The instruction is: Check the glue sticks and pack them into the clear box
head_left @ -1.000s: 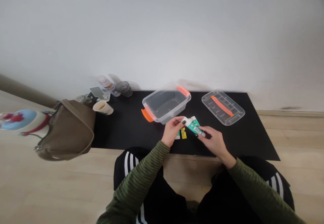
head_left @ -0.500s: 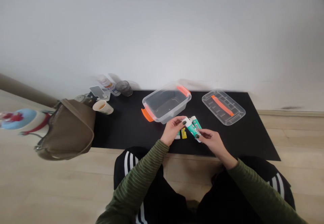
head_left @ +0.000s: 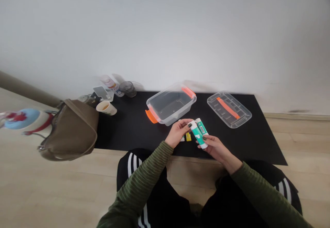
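A green-and-white glue stick [head_left: 198, 136] is held tilted above the near part of the black table [head_left: 244, 145]. My left hand [head_left: 177, 132] pinches its white upper end between thumb and fingers. Around its lower part, the fingers of my right hand [head_left: 216, 147] are closed. A second glue stick [head_left: 202, 126] lies right alongside the first, near my right fingertips; whether it is gripped too, I cannot tell. Under and beside my left hand, a small yellow item [head_left: 188, 137] and a partly hidden white-and-green item [head_left: 182, 138] rest on the table.
Behind my hands stands a lidless clear plastic box [head_left: 170, 120] with orange latches. Its clear lid [head_left: 239, 122] with an orange handle lies to the right. At left are a paper cup [head_left: 109, 110] with liquid, a dark glass [head_left: 128, 89], a spray can [head_left: 111, 83] and a brown bag [head_left: 79, 128].
The held glue stick has turned steeper, its lower end now nearer me, and its label has rotated. The second one shows more beside it. The view has shifted slightly.
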{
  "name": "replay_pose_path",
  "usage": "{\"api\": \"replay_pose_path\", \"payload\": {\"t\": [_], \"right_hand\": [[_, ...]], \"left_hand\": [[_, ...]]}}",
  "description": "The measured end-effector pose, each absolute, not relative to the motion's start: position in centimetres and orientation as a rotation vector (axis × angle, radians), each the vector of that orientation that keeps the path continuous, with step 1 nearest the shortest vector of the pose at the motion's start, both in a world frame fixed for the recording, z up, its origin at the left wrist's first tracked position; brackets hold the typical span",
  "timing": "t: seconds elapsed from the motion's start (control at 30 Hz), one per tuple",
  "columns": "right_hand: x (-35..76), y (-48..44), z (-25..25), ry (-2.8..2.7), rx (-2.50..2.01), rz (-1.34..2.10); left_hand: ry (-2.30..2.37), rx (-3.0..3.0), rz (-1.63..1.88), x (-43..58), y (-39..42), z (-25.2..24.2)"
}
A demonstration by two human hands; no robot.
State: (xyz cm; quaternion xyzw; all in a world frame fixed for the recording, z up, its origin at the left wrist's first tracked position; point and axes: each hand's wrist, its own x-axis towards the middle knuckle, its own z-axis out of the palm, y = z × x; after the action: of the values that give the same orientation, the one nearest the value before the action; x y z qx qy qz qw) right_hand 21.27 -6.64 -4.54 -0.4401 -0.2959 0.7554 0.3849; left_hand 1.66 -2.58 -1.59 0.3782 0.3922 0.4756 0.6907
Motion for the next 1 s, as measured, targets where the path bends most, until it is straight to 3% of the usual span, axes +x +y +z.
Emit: {"api": "replay_pose_path", "payload": {"t": [0.27,0.47,0.7,1.0], "right_hand": [[20.4,-5.8,-4.5,-1.313,-1.263,1.604],[19.7,-5.3,-5.5,-1.611,-1.611,1.047],[18.6,-4.6,-5.5,-2.035,-1.790,0.576],[17.9,-4.9,-5.1,-2.262,-1.930,0.381]], "left_hand": [[1.128,1.156,1.138,1.1,-2.0,-1.9],[1.379,1.658,1.161,1.2,-1.6,-3.0],[1.427,2.064,0.938,2.5,-1.3,-3.9],[1.423,2.222,0.807,4.6,0.7,-5.5]]}}
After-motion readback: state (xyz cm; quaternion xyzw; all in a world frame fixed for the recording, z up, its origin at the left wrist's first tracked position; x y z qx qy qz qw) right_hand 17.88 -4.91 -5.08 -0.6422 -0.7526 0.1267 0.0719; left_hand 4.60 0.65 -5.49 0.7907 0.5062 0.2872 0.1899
